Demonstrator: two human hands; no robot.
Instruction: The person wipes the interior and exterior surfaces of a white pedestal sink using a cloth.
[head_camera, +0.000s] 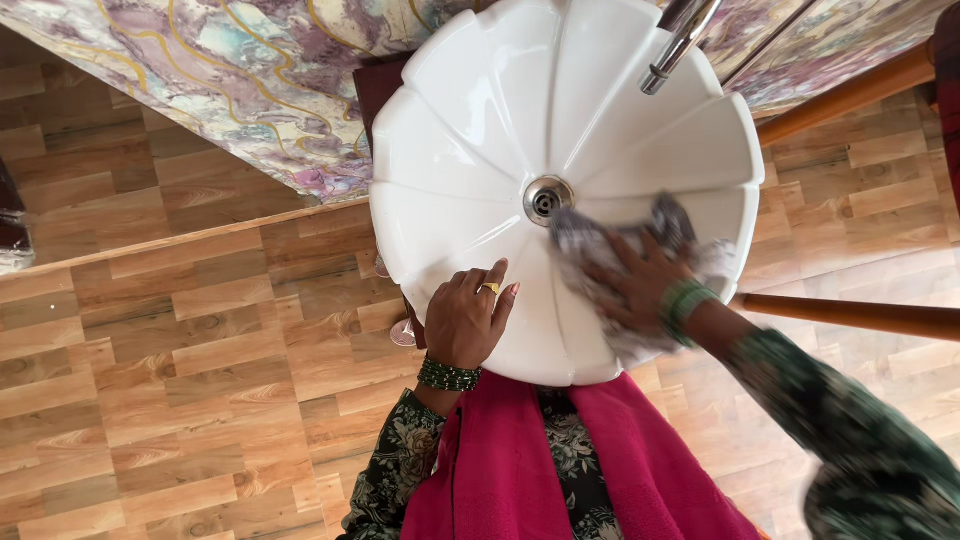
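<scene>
1. The right hand (640, 285) presses a grey patterned cloth (600, 250) flat against the inner wall of the white scalloped basin (480, 130), on the near right side just beside the drain (547, 199). The cloth looks blurred, which suggests a wiping stroke is under way.
2. The grip of the right hand is spread, palm down on the cloth, with the fingers holding it to the porcelain rather than bunching it.
3. The left hand (465, 320) rests on the near rim of the basin with its fingers curled loosely. It holds nothing and seems only to steady the person; a gold ring (490, 289) shows on one finger.
4. As a judgement, the wiping is partway along. The cloth covers the near right section, and I cannot tell which of the other fluted sections have already been gone over, since the whole bowl looks equally white and glossy.
5. The basin holds no standing water that I can see, and no soap or foam. Apart from the cloth and the hand, its only content is the metal drain fitting at the centre.
6. A chrome tap (680, 40) hangs over the far right edge of the bowl, and no water runs from it.
7. The basin stands above a wood-look floor (200, 330) and against a marbled panel (250, 70). The person wears green bangles (448, 375) at the wrist and a red cloth (520, 460) down the front.
</scene>
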